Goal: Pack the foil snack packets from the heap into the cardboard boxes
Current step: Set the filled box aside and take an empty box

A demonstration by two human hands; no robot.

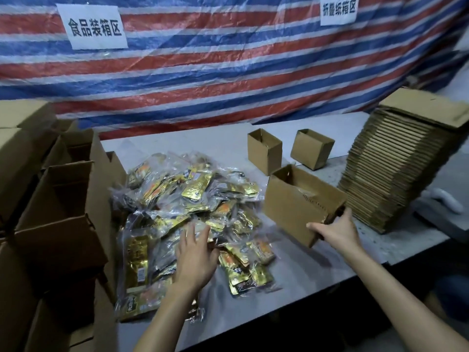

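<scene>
Holding the open cardboard box point(302, 204) tilted at centre right of the frame, mouth facing up and toward the heap. The right hand point(335, 232) is gripping its near lower corner, fingers curled round the edge. The left hand point(195, 257) is lying flat on the heap of foil snack packets point(193, 199) at lower centre, fingers spread and nearly straight, pinching nothing.

Judgement: a batch is being gathered.

- Foil is looking slippery, so scoop under several packets rather than pinching one.
- Bring the box mouth beside the heap edge, low over the worktop point(304, 270), so packets are going in flat.
</scene>
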